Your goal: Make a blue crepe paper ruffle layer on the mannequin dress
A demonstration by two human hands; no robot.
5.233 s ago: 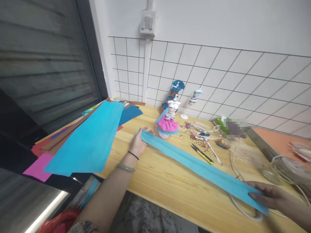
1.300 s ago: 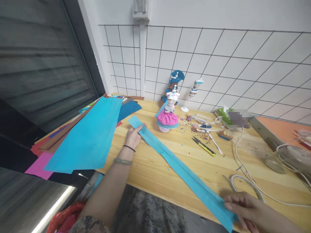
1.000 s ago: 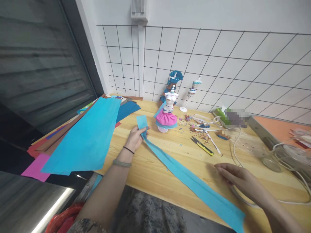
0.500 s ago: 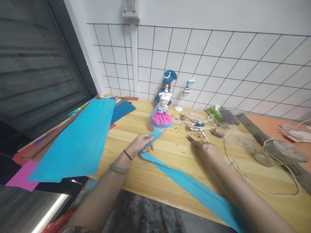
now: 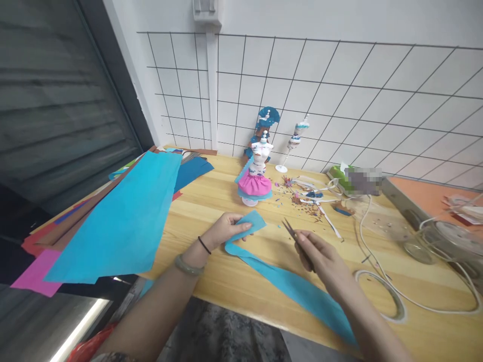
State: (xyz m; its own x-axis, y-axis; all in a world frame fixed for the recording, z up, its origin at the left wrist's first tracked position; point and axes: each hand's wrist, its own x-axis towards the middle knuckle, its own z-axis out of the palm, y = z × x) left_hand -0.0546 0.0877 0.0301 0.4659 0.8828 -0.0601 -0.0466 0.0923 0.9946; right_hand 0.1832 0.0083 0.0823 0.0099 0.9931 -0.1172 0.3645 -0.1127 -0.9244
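Observation:
My left hand point(image 5: 231, 229) pinches one end of a long blue crepe paper strip point(image 5: 298, 284), which trails over the wood toward the front edge beneath my right forearm. A short flap of it sticks out past my fingers. In my right hand point(image 5: 315, 251) is a pair of scissors point(image 5: 290, 230), its blades pointing at that flap but apart from it; the handles are mostly covered by my fingers. Beyond my hands stands a small white dress form point(image 5: 261, 156) wearing a gathered pink skirt point(image 5: 254, 186) with a blue layer under it.
Large blue paper point(image 5: 124, 221) lies over other coloured sheets at the left. Paper scraps point(image 5: 309, 201), a white cord point(image 5: 362, 226) and a tape roll point(image 5: 400, 304) are on the right. Another small dress form point(image 5: 294, 143) stands by the wall grid.
My right hand has lifted the scissors off the tabletop and brought them left, nearer the strip's end. My left hand has shifted slightly right and nearer with the strip. The tape roll is now uncovered.

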